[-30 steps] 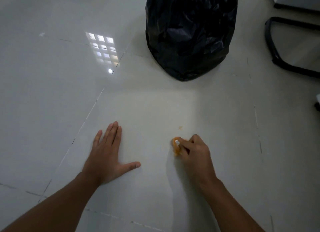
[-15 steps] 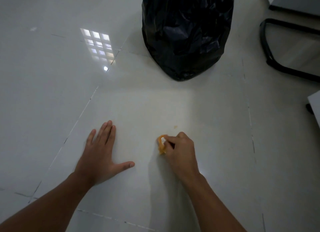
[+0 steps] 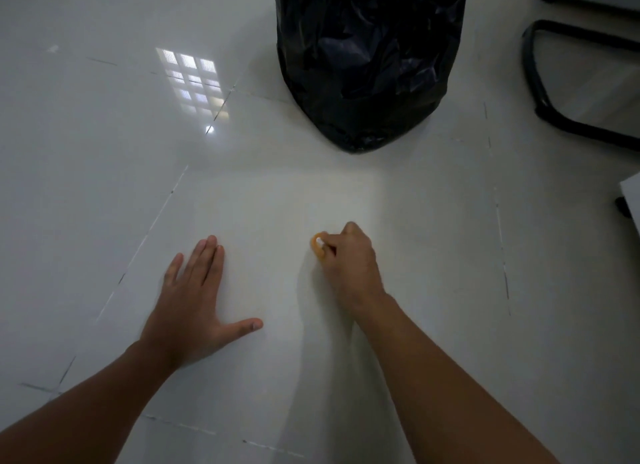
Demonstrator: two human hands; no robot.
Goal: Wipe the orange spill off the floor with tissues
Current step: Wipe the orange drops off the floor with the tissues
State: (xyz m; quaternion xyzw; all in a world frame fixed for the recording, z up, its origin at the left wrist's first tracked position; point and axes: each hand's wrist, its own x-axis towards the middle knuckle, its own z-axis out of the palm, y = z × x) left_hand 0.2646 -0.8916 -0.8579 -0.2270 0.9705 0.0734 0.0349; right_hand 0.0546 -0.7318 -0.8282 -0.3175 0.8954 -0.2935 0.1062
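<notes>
From my remote seat I saw the right hand [image 3: 349, 259] curled tight around a small wad of tissue [image 3: 318, 247], stained orange with a white patch showing at the fingertips. The wad was pressed to the floor [image 3: 86, 173] at the hand's left edge, thumb and fingers fully closed on it. The left hand [image 3: 194, 304] lay flat on the tile, palm down, fingers together and thumb spread out to the right, holding nothing. The two hands were well apart, with bare tile between them.

Compared with half a second earlier, the small orange speck that had sat on the tile just beyond the right hand was no longer visible to me; the hand had moved forward over about that place, so I could not tell whether the speck was wiped away or only covered. A second earlier the same speck had been plain above the knuckles. The tissue looked much the same: still mostly orange, still pinched at the fingertips. The left hand had kept its flat pose throughout.

The black bag [image 3: 370, 58] stood upright beyond the hands, near the top of the view, and a black frame [image 3: 540, 83] sat on the floor to its right. A window's reflection [image 3: 194, 83] shone on the tile at upper left.
</notes>
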